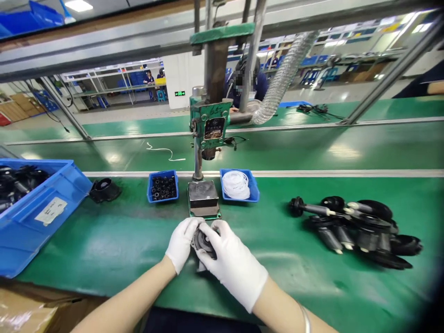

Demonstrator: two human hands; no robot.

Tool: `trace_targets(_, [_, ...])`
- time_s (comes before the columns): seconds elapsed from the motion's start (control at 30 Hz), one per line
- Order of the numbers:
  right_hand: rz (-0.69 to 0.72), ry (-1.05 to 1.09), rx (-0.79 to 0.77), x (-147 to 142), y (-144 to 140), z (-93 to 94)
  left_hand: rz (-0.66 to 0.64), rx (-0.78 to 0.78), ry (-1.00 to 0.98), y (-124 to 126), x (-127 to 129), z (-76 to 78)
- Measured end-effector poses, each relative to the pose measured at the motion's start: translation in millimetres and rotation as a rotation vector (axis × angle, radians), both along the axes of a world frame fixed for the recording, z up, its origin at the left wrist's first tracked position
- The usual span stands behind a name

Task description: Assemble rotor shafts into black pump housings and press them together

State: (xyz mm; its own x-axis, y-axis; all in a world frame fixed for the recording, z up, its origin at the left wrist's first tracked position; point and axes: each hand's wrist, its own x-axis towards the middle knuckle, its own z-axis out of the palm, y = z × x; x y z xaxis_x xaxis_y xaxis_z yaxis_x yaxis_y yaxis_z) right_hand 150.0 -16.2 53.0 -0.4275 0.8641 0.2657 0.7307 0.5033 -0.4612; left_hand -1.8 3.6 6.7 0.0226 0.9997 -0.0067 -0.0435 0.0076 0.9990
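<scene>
Both of my hands wear white gloves and hold one dark round plastic housing [201, 241] just in front of the press. My left hand [182, 240] grips its left side, fingers curled round the rim. On the right, my right hand [231, 259] has its fingers closed over the housing's face and edge. Part of the housing hides behind the gloves. Behind it stands the green bench press [212, 125], with a metal block [203, 193] on its base.
A blue bin of small black parts [163, 186] and a blue tray of white rings [236, 185] flank the press. At left are a large blue crate [41, 217] and a black housing [104, 189]. Black shafted parts [357, 229] lie piled right. A person sits beyond the bench.
</scene>
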Motion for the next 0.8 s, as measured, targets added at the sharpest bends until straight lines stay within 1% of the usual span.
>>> trace_targets(0.07, [0.036, -0.003, 0.069, 7, 5, -13.9, -0.035, 0.0, -0.048, -5, -7, -5.3])
trace_targets(0.13, [0.089, 0.093, 0.083, 14, 9, -24.1, -0.159, 0.053, -0.078, -13, -12, -7.3])
trace_targets(0.2, [0.161, 0.249, -0.018, 19, 12, -30.9, -0.326, 0.121, -0.024, -22, -13, -7.2])
trace_targets(0.23, [0.192, 0.324, -0.095, 21, 13, -33.3, -0.388, 0.144, 0.023, -26, -12, -6.8])
trace_targets(0.27, [0.208, 0.385, -0.171, 23, 14, -35.1, -0.421, 0.151, 0.071, -29, -10, -6.2])
trace_targets(0.37, [0.201, 0.477, -0.342, 26, 15, -36.7, -0.398, 0.163, 0.167, -32, -5, -4.5])
trace_targets(0.47, [0.218, 0.485, -0.423, 29, 20, -33.8, -0.365, 0.256, 0.241, -31, -2, -4.5])
trace_targets(0.57, [0.272, 0.437, -0.462, 34, 31, -28.9, -0.364, 0.311, 0.273, -30, -3, -6.6])
trace_targets(0.7, [0.371, 0.302, -0.475, 38, 49, -21.8, -0.367, 0.304, 0.295, -30, -5, -10.8])
trace_targets(0.8, [0.421, 0.246, -0.47, 34, 53, -19.7, -0.355, 0.313, 0.297, -31, -5, -11.9])
